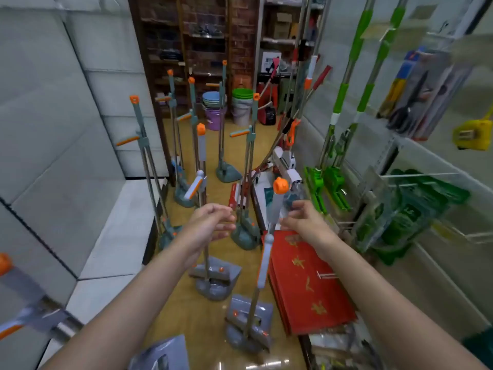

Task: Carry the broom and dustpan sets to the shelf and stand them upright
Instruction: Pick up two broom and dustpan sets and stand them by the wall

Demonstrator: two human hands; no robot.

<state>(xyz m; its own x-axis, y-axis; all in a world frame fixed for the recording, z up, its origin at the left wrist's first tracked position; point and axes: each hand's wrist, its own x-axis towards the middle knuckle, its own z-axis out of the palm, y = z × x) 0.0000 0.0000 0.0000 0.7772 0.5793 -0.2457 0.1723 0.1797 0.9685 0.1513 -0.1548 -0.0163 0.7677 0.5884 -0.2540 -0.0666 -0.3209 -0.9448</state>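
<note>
Grey broom handle (274, 206) beside right hand (306, 222), left hand (210, 225) loosely curled, both hands empty

A narrow shop aisle with a glossy yellowish floor (210, 327). On the left runs a pale grey shelving unit (53, 124) with a white base ledge (117, 236). On the right, a white display rack (416, 166) holds green mops (344, 108) and packaged scissors (416, 97). At the far end stand dark wooden shelves (170, 44) before a brick wall (242, 30), with stacked plastic buckets (241, 105) on the floor. Red packets (306, 279) lie low on the right.
</note>
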